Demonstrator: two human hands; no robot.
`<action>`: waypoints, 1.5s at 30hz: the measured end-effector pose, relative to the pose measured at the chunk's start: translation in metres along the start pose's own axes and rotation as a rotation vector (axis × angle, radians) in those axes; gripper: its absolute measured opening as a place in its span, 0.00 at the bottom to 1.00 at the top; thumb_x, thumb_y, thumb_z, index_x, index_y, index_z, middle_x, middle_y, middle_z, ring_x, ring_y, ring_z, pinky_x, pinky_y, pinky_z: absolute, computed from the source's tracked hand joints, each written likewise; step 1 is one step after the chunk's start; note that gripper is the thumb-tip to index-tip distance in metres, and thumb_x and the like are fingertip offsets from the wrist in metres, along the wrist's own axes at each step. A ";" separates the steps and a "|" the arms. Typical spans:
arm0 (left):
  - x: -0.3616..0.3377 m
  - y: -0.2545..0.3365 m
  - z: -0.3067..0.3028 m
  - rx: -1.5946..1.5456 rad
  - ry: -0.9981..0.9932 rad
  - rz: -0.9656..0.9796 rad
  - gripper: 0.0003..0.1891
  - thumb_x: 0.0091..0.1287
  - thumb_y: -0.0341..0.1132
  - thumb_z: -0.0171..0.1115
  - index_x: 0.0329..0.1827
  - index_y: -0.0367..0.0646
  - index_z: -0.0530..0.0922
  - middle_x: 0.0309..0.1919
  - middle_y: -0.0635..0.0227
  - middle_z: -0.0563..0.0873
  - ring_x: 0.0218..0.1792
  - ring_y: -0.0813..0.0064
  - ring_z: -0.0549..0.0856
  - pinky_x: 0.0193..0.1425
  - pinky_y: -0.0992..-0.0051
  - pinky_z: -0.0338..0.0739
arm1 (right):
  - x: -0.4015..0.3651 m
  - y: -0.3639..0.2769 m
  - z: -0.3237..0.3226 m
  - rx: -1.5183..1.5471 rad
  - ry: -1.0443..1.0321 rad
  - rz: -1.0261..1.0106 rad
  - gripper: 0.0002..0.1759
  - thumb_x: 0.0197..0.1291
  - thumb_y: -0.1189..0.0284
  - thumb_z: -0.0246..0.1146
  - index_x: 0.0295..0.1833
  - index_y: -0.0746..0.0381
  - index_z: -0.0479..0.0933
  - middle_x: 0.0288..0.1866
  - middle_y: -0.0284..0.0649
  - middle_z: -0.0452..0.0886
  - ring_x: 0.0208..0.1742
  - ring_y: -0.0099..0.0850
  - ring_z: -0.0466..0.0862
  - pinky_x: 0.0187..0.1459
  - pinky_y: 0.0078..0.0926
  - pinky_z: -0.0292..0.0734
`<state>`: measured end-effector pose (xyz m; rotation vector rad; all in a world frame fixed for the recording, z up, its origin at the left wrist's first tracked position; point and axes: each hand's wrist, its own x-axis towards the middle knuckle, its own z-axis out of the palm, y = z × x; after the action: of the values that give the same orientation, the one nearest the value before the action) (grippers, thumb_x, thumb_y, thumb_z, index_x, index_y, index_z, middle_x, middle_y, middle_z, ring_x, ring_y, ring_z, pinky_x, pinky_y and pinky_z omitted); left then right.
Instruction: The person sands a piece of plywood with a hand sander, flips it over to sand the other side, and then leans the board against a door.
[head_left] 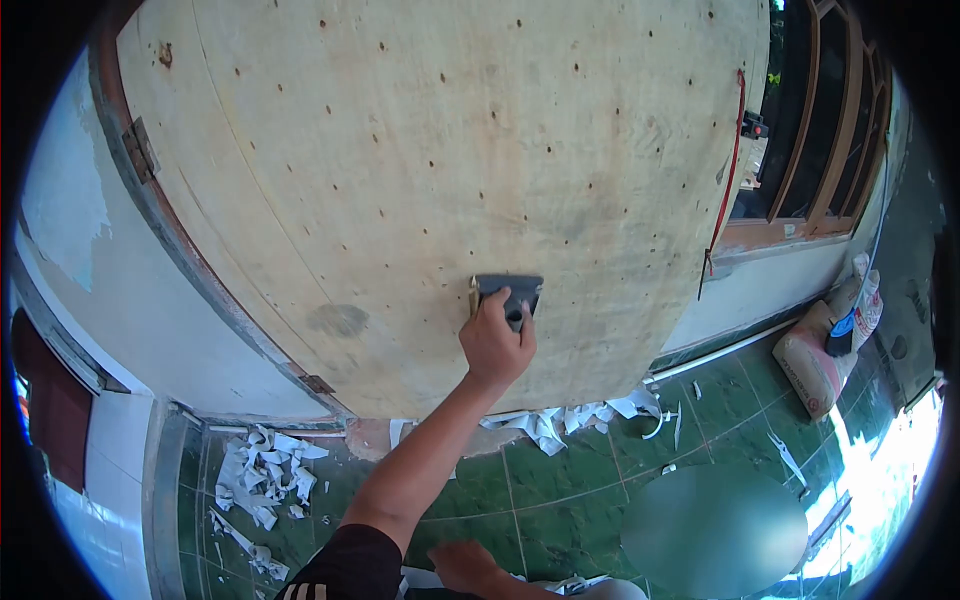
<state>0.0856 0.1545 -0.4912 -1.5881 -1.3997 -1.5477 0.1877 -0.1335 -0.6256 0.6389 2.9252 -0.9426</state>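
Observation:
My left hand (497,340) is closed around a dark hand sander (510,290), thumb on the right side. The sander lies flat against the lower middle of a large bare plywood door panel (400,180), which is dotted with small brown spots. A grey smudge (338,320) marks the wood to the left of the sander. Low in the view, near my lap, is my right hand (462,566), away from the panel. It is small and indistinct, and its fingers do not show clearly.
White peeled scraps (265,475) lie on the green tiled floor (480,495), with more along the panel's bottom edge. Sacks (815,365) and a blue-handled brush (842,332) stand at right by the wall. A red cord (728,190) hangs at the panel's right edge. A blurred oval covers some floor.

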 end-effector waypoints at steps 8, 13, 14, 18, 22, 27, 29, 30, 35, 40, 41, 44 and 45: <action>0.087 0.073 0.026 -0.028 0.042 0.002 0.20 0.66 0.33 0.69 0.58 0.36 0.77 0.40 0.48 0.88 0.38 0.46 0.89 0.40 0.55 0.83 | 0.002 -0.005 -0.015 -0.036 0.055 0.002 0.08 0.62 0.69 0.62 0.38 0.59 0.86 0.37 0.44 0.89 0.42 0.45 0.92 0.45 0.48 0.84; -0.170 -0.016 0.084 0.140 -0.661 0.227 0.23 0.61 0.35 0.66 0.61 0.43 0.78 0.41 0.56 0.83 0.39 0.53 0.87 0.37 0.55 0.84 | 0.003 -0.009 0.042 -0.228 -0.030 0.045 0.18 0.65 0.65 0.61 0.57 0.61 0.82 0.55 0.51 0.86 0.55 0.53 0.86 0.59 0.54 0.78; -0.197 -0.032 0.087 0.191 -0.757 0.301 0.21 0.65 0.36 0.62 0.62 0.46 0.77 0.39 0.57 0.83 0.38 0.55 0.87 0.36 0.56 0.84 | 0.003 -0.008 0.052 -0.282 -0.050 0.057 0.21 0.66 0.64 0.61 0.61 0.61 0.81 0.59 0.53 0.85 0.58 0.54 0.85 0.62 0.55 0.77; -0.189 -0.022 0.080 0.252 -0.927 0.361 0.18 0.65 0.35 0.61 0.58 0.46 0.79 0.37 0.57 0.83 0.37 0.56 0.88 0.35 0.57 0.84 | 0.016 -0.003 0.058 0.012 -0.106 0.024 0.25 0.66 0.63 0.61 0.66 0.60 0.80 0.63 0.56 0.84 0.62 0.57 0.83 0.65 0.58 0.75; -0.100 0.036 0.091 0.186 -0.660 0.261 0.21 0.62 0.35 0.67 0.59 0.44 0.78 0.38 0.57 0.83 0.36 0.52 0.87 0.36 0.55 0.83 | 0.006 -0.007 0.014 0.066 0.119 0.004 0.10 0.64 0.68 0.61 0.39 0.58 0.87 0.38 0.42 0.90 0.41 0.42 0.91 0.44 0.45 0.82; -0.022 0.114 0.132 0.216 -0.578 0.357 0.19 0.64 0.34 0.65 0.58 0.45 0.78 0.36 0.59 0.82 0.35 0.58 0.87 0.36 0.59 0.83 | 0.018 -0.007 0.039 0.026 0.202 -0.036 0.12 0.67 0.64 0.59 0.43 0.57 0.86 0.39 0.42 0.90 0.41 0.43 0.91 0.44 0.45 0.81; -0.052 0.105 0.150 0.236 -0.602 0.426 0.16 0.67 0.34 0.60 0.57 0.47 0.78 0.36 0.60 0.80 0.33 0.61 0.86 0.34 0.61 0.83 | 0.009 -0.009 0.012 0.072 0.134 -0.013 0.14 0.69 0.63 0.58 0.49 0.57 0.86 0.46 0.42 0.90 0.47 0.42 0.90 0.47 0.45 0.80; -0.080 0.093 0.156 0.273 -0.695 0.437 0.15 0.68 0.35 0.59 0.57 0.48 0.77 0.36 0.61 0.80 0.34 0.62 0.86 0.32 0.63 0.82 | 0.001 -0.010 0.001 0.091 0.102 0.001 0.16 0.70 0.63 0.58 0.52 0.57 0.86 0.49 0.43 0.90 0.51 0.42 0.90 0.49 0.46 0.80; -0.238 -0.020 0.137 0.538 -1.092 0.751 0.10 0.69 0.37 0.60 0.52 0.54 0.76 0.34 0.63 0.81 0.34 0.66 0.87 0.29 0.67 0.83 | -0.012 -0.006 -0.005 0.069 0.187 -0.033 0.17 0.71 0.62 0.57 0.56 0.56 0.85 0.54 0.43 0.88 0.56 0.42 0.88 0.53 0.46 0.79; -0.223 0.014 0.152 0.558 -1.103 0.782 0.09 0.71 0.35 0.59 0.52 0.52 0.74 0.35 0.61 0.82 0.33 0.66 0.87 0.27 0.71 0.81 | -0.018 -0.002 -0.010 0.085 0.146 -0.045 0.17 0.70 0.62 0.57 0.56 0.56 0.85 0.54 0.44 0.88 0.56 0.42 0.88 0.53 0.46 0.79; -0.212 0.033 0.169 0.551 -1.071 0.791 0.09 0.71 0.34 0.58 0.52 0.52 0.73 0.34 0.61 0.81 0.33 0.67 0.87 0.27 0.71 0.81 | -0.019 0.000 -0.011 0.081 0.142 -0.038 0.17 0.70 0.62 0.58 0.56 0.56 0.85 0.54 0.44 0.88 0.56 0.42 0.88 0.53 0.46 0.79; -0.190 0.087 0.214 0.513 -0.989 0.738 0.08 0.72 0.34 0.58 0.51 0.53 0.72 0.34 0.63 0.80 0.33 0.69 0.86 0.27 0.72 0.81 | -0.015 0.003 -0.012 0.091 0.126 -0.018 0.17 0.70 0.63 0.58 0.56 0.56 0.85 0.54 0.44 0.88 0.56 0.42 0.88 0.53 0.46 0.79; -0.191 0.095 0.224 0.504 -0.972 0.740 0.08 0.72 0.34 0.58 0.50 0.53 0.72 0.34 0.64 0.80 0.33 0.69 0.86 0.27 0.71 0.81 | -0.015 0.005 -0.012 0.093 0.120 -0.010 0.17 0.70 0.63 0.58 0.56 0.56 0.85 0.54 0.45 0.88 0.56 0.42 0.88 0.53 0.46 0.79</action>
<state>0.2958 0.2624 -0.6905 -2.2187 -1.2074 0.0606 0.2048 -0.1292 -0.6168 0.7094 3.0050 -1.0838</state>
